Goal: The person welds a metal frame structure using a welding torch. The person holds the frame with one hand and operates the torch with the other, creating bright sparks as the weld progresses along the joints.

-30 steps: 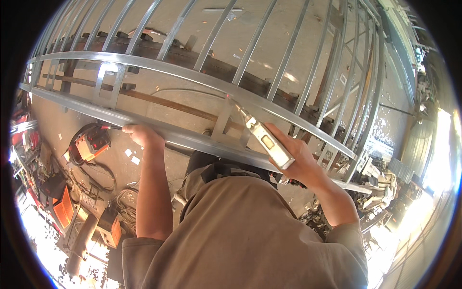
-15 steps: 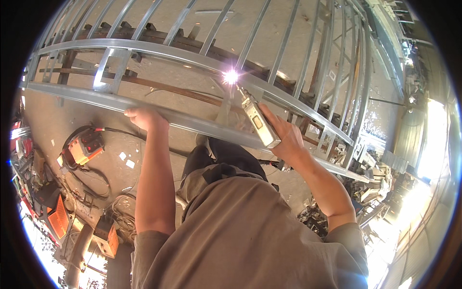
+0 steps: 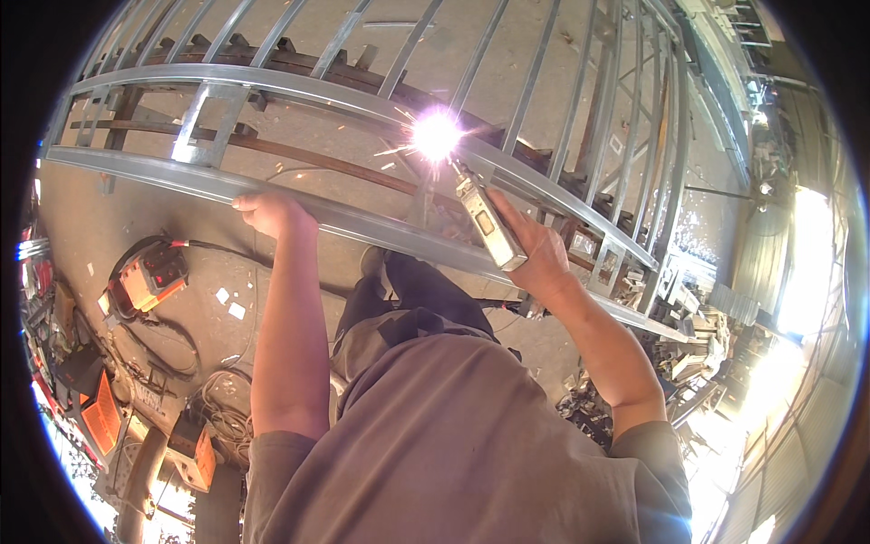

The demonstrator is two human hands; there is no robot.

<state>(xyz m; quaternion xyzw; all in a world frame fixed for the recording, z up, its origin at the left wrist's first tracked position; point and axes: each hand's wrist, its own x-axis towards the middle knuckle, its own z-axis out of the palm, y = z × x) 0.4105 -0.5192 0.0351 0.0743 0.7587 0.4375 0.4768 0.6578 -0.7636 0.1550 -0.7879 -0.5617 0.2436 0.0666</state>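
Our right grip [image 3: 544, 256] wraps the welding torch [image 3: 490, 224], probably stiff, best held mid-body; our left grip [image 3: 276, 216], closure unclear, touches the metal rail [image 3: 381, 232].

Frame [image 3: 344, 93] apparently on beam [image 3: 304, 63]

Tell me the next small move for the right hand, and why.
Probably ease the torch slightly along the far rail: the right hand grips it, an arc blazes at its tip, and glare hides the spot beneath.

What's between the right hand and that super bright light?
The silver torch; the head view shows it reaching from the right hand toward the bright light.
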